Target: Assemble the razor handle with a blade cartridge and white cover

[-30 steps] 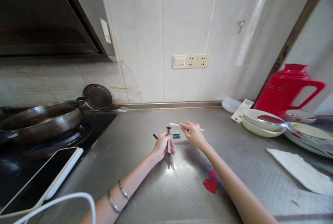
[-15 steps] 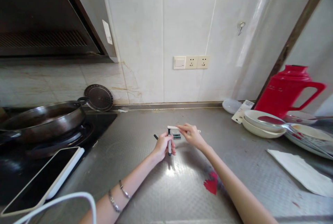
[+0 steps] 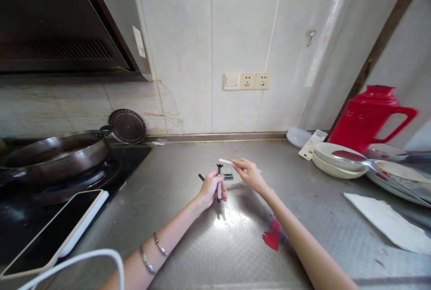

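Near the middle of the metal counter, my left hand (image 3: 213,186) is closed around a slim grey and black tool (image 3: 219,187), held upright with its dark forked head at the top. My right hand (image 3: 247,173) pinches a thin white stick (image 3: 225,161), whose left tip is just above and beside the tool's head. Between the hands, a small clear and dark green item (image 3: 228,176) lies on the counter. A short black piece (image 3: 201,177) shows left of my left hand; the rest of it is hidden.
On the left are a pan (image 3: 57,155) on the stove, a phone (image 3: 50,231) and a white cable (image 3: 101,252). At the right stand a red thermos (image 3: 363,119), stacked bowls (image 3: 338,169) and a white paper (image 3: 387,220). A metal counter (image 3: 202,254) spans the middle.
The white stick has moved slightly right and up, and its tip now stands apart from the tool, whose dark forked head shows more clearly. My left hand has hardly moved.
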`<state>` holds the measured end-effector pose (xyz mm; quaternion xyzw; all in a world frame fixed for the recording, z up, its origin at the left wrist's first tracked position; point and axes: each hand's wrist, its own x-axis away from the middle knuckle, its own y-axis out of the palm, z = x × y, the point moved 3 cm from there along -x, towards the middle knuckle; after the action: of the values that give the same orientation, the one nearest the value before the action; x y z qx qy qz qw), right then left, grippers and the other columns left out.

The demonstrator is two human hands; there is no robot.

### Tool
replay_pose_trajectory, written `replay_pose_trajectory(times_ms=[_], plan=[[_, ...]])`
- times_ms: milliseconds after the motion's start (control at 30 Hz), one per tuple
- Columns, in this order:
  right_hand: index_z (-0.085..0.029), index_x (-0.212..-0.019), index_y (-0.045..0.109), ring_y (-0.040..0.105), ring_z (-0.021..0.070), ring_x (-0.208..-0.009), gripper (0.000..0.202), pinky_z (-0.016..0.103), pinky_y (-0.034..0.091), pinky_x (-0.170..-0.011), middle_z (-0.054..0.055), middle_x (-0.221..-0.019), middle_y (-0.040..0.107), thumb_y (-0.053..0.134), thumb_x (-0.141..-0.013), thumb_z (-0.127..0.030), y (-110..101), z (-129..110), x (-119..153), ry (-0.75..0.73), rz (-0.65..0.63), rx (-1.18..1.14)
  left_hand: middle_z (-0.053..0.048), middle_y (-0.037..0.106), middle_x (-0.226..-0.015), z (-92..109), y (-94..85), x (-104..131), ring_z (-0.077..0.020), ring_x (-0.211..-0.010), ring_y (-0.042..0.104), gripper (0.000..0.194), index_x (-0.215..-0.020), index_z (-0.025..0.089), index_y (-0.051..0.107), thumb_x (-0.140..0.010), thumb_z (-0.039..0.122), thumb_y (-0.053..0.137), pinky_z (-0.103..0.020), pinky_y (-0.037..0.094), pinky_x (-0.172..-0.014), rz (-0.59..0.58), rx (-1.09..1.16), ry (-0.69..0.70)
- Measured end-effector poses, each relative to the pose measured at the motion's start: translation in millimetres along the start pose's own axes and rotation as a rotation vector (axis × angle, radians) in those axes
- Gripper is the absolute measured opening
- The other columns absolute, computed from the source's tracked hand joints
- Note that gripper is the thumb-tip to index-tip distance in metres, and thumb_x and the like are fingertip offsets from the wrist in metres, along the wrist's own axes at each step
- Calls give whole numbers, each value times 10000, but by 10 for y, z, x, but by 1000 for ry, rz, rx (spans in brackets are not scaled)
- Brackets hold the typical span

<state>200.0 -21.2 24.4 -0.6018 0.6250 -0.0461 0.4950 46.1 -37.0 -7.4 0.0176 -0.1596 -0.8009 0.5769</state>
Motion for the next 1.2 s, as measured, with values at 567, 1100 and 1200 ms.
replay_pose_trajectory(times_ms=[567,1100,1200], plan=[[-213,-890,474,331,44,-367,321,143,275,-288,-78,-565,473,560,-739,-483,83,-278,-10,473,-105,-866,71,518,-505,70,-63,-26,-88,-326,475,280,-843,201,425,-723,409,569,-186,354,-349,36,-99,123],[-201,-794,462,233,22,-285,380,134,177,-251,-97,-450,409,481,-787,-580,442,-854,246,559,-182,-1064,63,478,-579,116,-222,-165,-44,-468,421,330,-788,165,505,-625,380,697,-164,290,-440,82,-73,376],[-203,-779,445,217,18,-289,368,132,174,-254,-97,-462,411,480,-798,-569,441,-858,259,536,-125,-1094,65,476,-564,116,-186,-159,-52,-453,407,342,-856,172,516,-647,391,676,-171,274,-428,40,-85,345]])
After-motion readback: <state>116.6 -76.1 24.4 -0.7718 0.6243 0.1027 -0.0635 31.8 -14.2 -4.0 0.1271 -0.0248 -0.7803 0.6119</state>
